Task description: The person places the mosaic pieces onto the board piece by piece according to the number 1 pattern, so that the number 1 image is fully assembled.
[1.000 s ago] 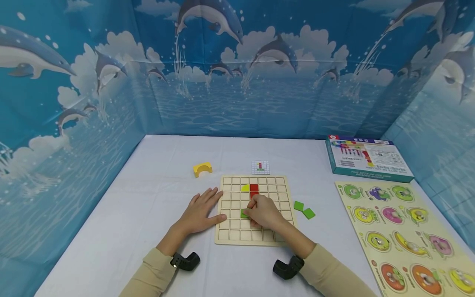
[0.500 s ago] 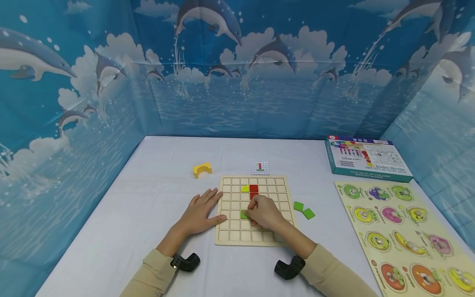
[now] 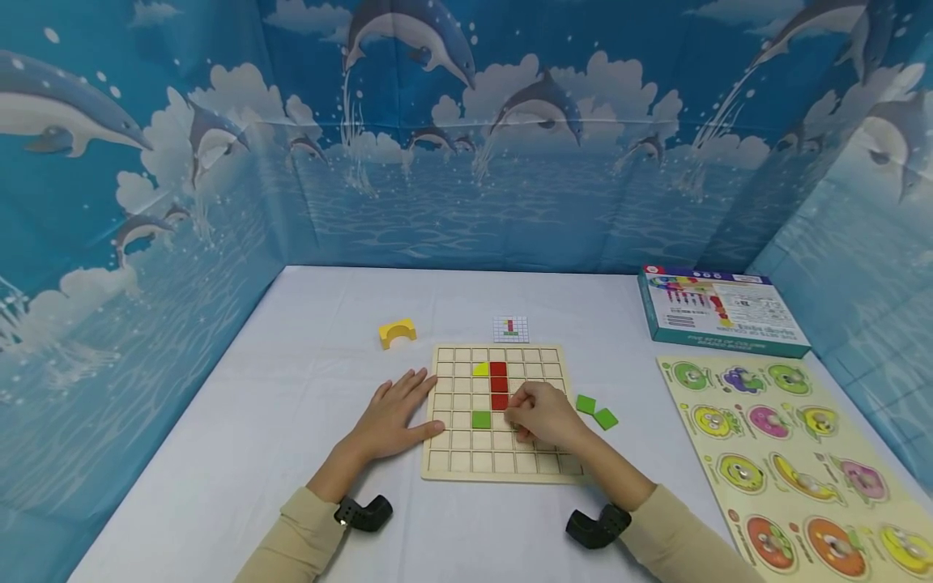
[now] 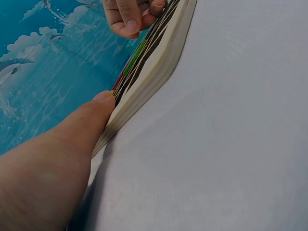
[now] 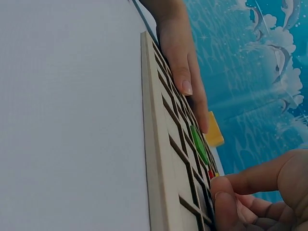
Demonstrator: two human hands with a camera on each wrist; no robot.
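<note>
A wooden grid board (image 3: pixel 446 467) lies on the white cloth. In its cells sit a yellow quarter-round tile (image 3: pixel 481 370), a column of red tiles (image 3: pixel 499 385) and a green tile (image 3: pixel 481 419). The left hand (image 3: pixel 396 415) rests flat at the board's left edge, its thumb and fingertips touching it. Over the board, right of the green tile, hovers the right hand (image 3: pixel 545 415), fingers loosely curled and thumb near the index finger. In the right wrist view no tile shows between those fingers (image 5: pixel 222 185). Two loose green tiles (image 3: pixel 586 404) lie right of the board.
A small gridded pattern card (image 3: pixel 511 329) lies behind the board, with a yellow arch block (image 3: pixel 398 332) to its left. At the right stand a teal-edged box (image 3: pixel 722 312) and a fruit puzzle board (image 3: pixel 773 437). Dolphin-printed curtains (image 3: pixel 466 202) enclose the table.
The right hand has moved right, away from the green tile, which stays in its cell and is now uncovered along with the lower red tiles. The left hand has not moved.
</note>
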